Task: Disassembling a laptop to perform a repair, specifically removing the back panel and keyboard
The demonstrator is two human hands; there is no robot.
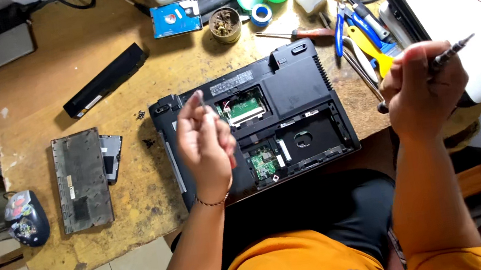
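**Basically a laptop teardown caught mid-screw**

So the black plastic laptop [265, 128] lies upside down on the scuffed yellow-brown wooden table [83, 57], bottom covers off, with the green circuit boards [244, 108] open to view. It sits right at the table edge in front of the person in the orange shirt, probably so both arms can reach over it without stretching

The left hand [204, 141] is raised above the laptop's left half, fingers pinched together on a small thin metal piece [203, 100] near the fingertips; it looks like a screw or a bit, but it's too small to tell for sure. The right hand [421, 89] is closed in a fist around a slim dark screwdriver [451, 51], tip pointing up and to the right, away from the machine, over the corner of a white case [464, 13]. Held like that it stays clear of the boards

A long black battery pack [106, 80] lies well apart at upper left, and a grey rectangular cover panel [82, 179] with a smaller dark panel [112, 157] sits to the left of the laptop, out of the working zone. A few tiny dark screws [141, 114] are parked just beside the laptop's corner. A blue-labelled hard drive [175, 19] rests at the back, and blue and yellow hand tools [358, 31] crowd the right side, near the tool hand
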